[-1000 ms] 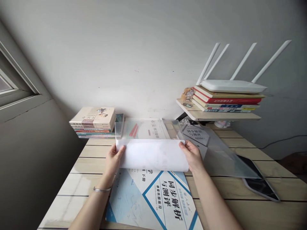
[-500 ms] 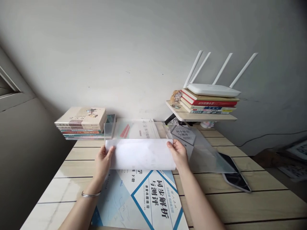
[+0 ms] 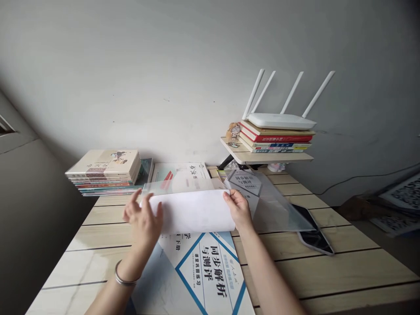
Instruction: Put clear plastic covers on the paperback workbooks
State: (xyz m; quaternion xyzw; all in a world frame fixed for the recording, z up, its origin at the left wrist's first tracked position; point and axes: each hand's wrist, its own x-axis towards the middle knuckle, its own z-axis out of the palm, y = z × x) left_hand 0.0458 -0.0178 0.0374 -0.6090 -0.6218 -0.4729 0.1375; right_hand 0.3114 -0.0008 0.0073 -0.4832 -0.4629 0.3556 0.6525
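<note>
My right hand (image 3: 239, 209) pinches the upper right corner of a white sheet of paper (image 3: 193, 212), thumb on the near side. At the sheet's left edge my left hand (image 3: 144, 221) has its fingers spread and raised, in front of the paper. Behind the paper's upper edge shows a clear plastic sheet (image 3: 157, 188). Below the paper a blue and white workbook (image 3: 183, 288) lies on the table, its upper part hidden by the sheet. A wider clear plastic sheet (image 3: 278, 214) spreads to the right, over part of a grey-patterned book (image 3: 243, 181).
A stack of books (image 3: 103, 168) stands at the back left. Beside it lies a book with a red mark (image 3: 193, 173). On a small raised stand (image 3: 265, 156) at the back right, a white router (image 3: 282, 120) tops several books. A phone (image 3: 316, 243) lies at right.
My left hand has released the paper's left edge and spread its fingers. My right hand still grips the right corner. The view has shifted slightly to the right.
</note>
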